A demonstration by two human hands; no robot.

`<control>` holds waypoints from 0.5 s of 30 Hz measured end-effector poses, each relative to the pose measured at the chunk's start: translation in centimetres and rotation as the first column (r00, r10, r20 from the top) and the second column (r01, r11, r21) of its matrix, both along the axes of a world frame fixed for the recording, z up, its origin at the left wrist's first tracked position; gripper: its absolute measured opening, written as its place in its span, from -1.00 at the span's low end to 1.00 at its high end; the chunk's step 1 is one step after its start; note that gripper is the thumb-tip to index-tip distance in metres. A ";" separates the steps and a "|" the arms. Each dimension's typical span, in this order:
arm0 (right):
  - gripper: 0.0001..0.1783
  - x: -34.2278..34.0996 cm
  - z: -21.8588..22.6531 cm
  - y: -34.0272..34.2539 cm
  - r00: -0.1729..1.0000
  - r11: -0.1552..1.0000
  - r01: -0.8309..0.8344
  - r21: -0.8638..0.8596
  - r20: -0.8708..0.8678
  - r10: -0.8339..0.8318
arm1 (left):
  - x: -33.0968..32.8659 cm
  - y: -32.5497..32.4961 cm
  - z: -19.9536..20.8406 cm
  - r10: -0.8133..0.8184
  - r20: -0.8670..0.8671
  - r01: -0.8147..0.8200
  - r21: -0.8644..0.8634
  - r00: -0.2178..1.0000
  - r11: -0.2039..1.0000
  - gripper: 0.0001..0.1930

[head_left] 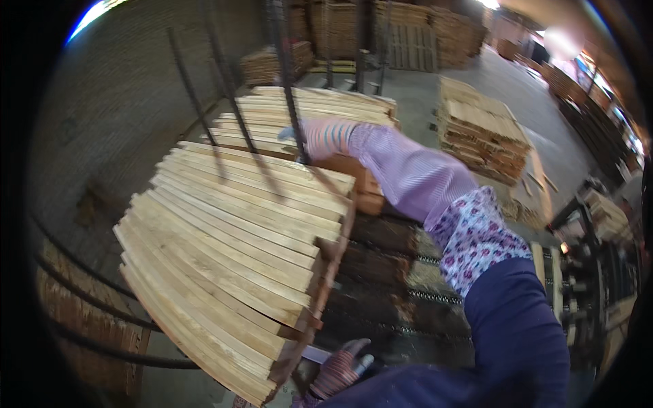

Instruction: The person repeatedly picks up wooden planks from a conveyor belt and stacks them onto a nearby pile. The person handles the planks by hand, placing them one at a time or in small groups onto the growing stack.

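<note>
My right arm, in a lilac sleeve with a flowered cuff, stretches across the work. At its end my right hand (pixel 316 138), in a striped glove, is beside a dark upright metal rod (pixel 289 88). Light-blue fingertips show past the rod, but blur hides whether they grip it. Below that hand, pale wooden slats (pixel 231 231) lie side by side in a broad, fanned-looking layer. A second layer of slats (pixel 320 102) lies beyond. At the lower edge my left hand (pixel 337 372), also in a striped glove, has its fingers apart near the slat ends and holds nothing visible.
Several dark rods rise between the two slat layers. Curved dark bars (pixel 102 306) are at the lower left. Chains (pixel 435 297) run across dark machinery at right. A stack of boards (pixel 483 129) stands on the concrete floor (pixel 476 75), with more piles behind.
</note>
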State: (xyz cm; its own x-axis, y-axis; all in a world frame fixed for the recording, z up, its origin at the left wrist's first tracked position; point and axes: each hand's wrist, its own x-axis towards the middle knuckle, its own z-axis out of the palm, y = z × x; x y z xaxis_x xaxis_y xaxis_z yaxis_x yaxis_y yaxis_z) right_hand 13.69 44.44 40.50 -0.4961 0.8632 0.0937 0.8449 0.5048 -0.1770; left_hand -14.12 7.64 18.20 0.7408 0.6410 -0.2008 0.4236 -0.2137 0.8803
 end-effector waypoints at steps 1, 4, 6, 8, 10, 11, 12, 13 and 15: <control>-0.19 2.3 1.0 -2.5 0.991 0.996 0.088 0.032 -0.107 -0.084 | -0.2 -0.2 -1.0 -0.011 0.028 0.008 0.104 1.000 0.995 -0.48; -0.26 11.3 4.5 -13.0 0.892 0.923 0.375 0.092 -0.307 -0.332 | -0.5 -1.0 -2.1 -0.047 -0.039 0.049 0.045 0.998 0.998 -0.46; -0.29 18.3 3.1 -23.9 0.747 0.742 0.646 0.178 -0.347 -0.567 | 0.6 -0.5 -4.3 -0.200 -0.111 0.209 0.081 0.974 0.974 -0.48; -0.25 24.3 -1.1 -36.2 0.499 0.516 0.856 0.033 -0.314 -0.808 | 2.7 -1.3 -2.1 -0.232 -0.075 0.237 0.075 0.970 0.969 -0.50; -0.25 28.1 -9.3 -48.4 0.287 0.291 0.951 -0.105 -0.051 -0.957 | 4.5 -2.0 -3.5 -0.321 0.068 0.314 0.097 0.945 0.944 -0.52; -0.24 28.4 -14.1 -55.2 0.272 0.266 0.961 -0.081 0.076 -0.959 | 5.5 -2.1 -3.3 -0.408 -0.007 0.406 0.125 0.913 0.905 -0.50; -0.15 25.3 -16.1 -58.6 0.101 0.043 0.953 -0.299 0.183 -0.978 | 6.6 -2.3 -3.2 -0.452 -0.086 0.460 0.151 0.888 0.875 -0.48; -0.01 22.7 -19.6 -62.0 0.097 -0.008 0.954 -0.301 0.334 -0.938 | 7.5 -2.9 -3.0 -0.466 -0.098 0.475 0.142 0.880 0.868 -0.49; 0.14 18.6 -24.1 -68.1 0.022 -0.173 0.888 -0.427 0.414 -0.910 | 9.7 -4.1 -2.9 -0.545 -0.094 0.552 0.076 0.833 0.830 -0.49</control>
